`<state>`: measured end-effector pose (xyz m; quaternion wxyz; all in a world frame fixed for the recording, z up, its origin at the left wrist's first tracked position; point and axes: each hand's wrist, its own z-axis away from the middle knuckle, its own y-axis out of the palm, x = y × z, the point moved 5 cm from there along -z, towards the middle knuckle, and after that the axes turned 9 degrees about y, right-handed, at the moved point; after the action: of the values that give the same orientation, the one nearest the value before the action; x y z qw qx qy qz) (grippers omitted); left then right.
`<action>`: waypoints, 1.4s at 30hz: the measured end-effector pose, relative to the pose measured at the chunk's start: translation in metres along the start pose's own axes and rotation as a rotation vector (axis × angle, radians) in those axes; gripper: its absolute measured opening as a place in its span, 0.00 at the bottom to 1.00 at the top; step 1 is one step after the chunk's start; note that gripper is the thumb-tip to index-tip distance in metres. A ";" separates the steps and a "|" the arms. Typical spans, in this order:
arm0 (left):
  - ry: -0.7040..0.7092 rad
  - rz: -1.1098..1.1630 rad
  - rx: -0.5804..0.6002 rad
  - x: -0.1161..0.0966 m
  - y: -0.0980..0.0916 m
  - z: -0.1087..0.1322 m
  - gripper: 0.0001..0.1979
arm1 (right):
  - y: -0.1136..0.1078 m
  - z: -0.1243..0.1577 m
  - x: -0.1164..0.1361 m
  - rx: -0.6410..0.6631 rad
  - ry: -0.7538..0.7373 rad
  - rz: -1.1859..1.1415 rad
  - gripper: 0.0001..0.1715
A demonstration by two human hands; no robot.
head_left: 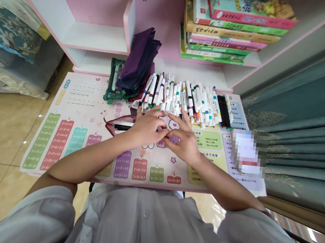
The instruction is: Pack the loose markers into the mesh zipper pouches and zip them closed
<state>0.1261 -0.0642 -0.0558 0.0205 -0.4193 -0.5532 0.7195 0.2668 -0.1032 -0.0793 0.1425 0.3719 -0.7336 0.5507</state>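
The marker pens are slim, straight cylinders, mostly smooth white plastic with small printed lettering and coloured bands or ends: green, teal, purple, brown, orange. They lie heaped side by side just beyond the fingers; a few black markers lie farther off, to the fingers' right.

The left hand and right hand meet over the worktop, fingers bent inward, thumbs and fingertips close together; I cannot tell whether something is pinched between them.

Just left of the fingers, partly behind the left hand, lies a pouch with dark red edging, a black-and-white pen showing inside. Beyond it, up and left of the fingers, thin, creased purple pouches lean in a floppy stack against a green pouch holding pens. The worktop's smooth pale cover carries bright printed multiplication columns.
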 end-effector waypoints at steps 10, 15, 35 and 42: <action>-0.018 0.091 -0.020 -0.002 -0.007 0.005 0.07 | 0.002 0.001 -0.003 -0.031 -0.062 -0.042 0.12; -0.029 0.088 -0.004 0.001 -0.011 0.009 0.09 | 0.003 0.002 -0.007 -0.057 -0.086 -0.088 0.10; -0.047 0.036 -0.017 0.001 -0.017 0.016 0.10 | 0.000 0.002 -0.009 -0.053 -0.078 -0.077 0.10; -0.054 0.019 -0.016 0.005 -0.022 0.020 0.11 | -0.002 0.001 -0.011 -0.071 -0.068 -0.064 0.11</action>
<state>0.1014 -0.0688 -0.0400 -0.0047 -0.4052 -0.5551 0.7264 0.2756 -0.1006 -0.0850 0.1482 0.4084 -0.7448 0.5065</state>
